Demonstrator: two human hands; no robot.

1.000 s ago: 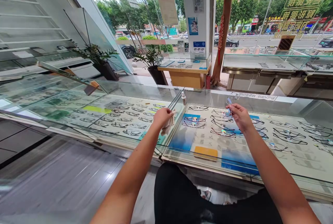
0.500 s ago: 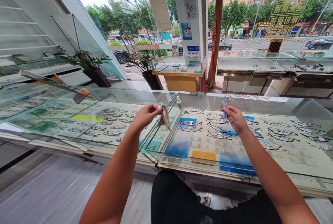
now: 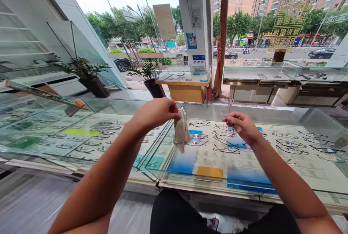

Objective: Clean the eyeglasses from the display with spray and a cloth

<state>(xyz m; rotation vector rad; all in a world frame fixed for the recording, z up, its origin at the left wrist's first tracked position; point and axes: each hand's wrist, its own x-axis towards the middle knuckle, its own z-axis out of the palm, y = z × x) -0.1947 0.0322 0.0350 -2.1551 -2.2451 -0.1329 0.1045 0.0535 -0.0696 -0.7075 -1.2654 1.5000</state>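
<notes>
From the pinched fingers of my left hand hangs a light grey cloth, above the seam between two glass display cases. My right hand is closed on a pair of eyeglasses, gripped low with a clear lens standing up above the fingertips. The hands are apart, and the cloth does not touch the glasses. Under them is the glass display case, where rows of eyeglass frames lie behind the glass.
Inside the case lie a yellow-orange pad and a blue sheet. On the left, a wood-edged mirror or panel leans over another case. Potted plants, a wooden post and further cases stand beyond.
My left hand has moved nearer and right with the cloth, which now hangs lower and more spread. My right hand with the glasses has shifted slightly left. The head view has tilted up.
</notes>
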